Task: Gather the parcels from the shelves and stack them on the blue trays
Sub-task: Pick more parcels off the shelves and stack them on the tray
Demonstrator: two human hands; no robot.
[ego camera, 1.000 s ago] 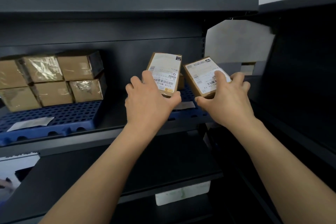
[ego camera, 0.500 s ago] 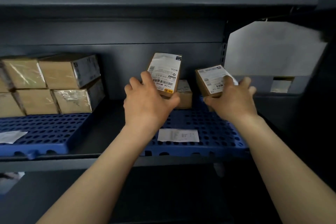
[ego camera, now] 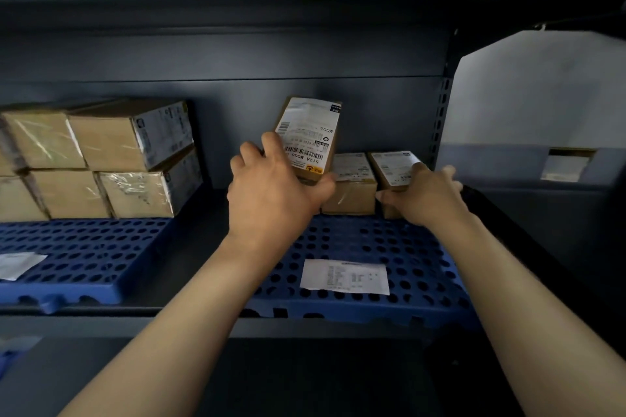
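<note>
The left hand (ego camera: 274, 193) pinches a labelled parcel (ego camera: 306, 137) upright, long axis vertical, above the right blue tray (ego camera: 423, 267). The right hand (ego camera: 430, 196) clasps a second parcel (ego camera: 394, 169) on the tray's back edge, just beside a resting parcel (ego camera: 350, 183). The tray's front is open, on a dark shelf (ego camera: 203, 323).

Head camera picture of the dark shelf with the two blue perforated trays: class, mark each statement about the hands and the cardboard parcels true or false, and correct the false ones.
1. The left hand holds a small brown cardboard parcel with a white barcode label. True.
2. The right hand is empty. False: it grips the labelled brown parcel at the right.
3. A white paper slip lies on the right blue perforated tray. True.
4. The left blue perforated tray carries no parcels. False: taped brown cardboard boxes are stacked in two layers on it.
</note>
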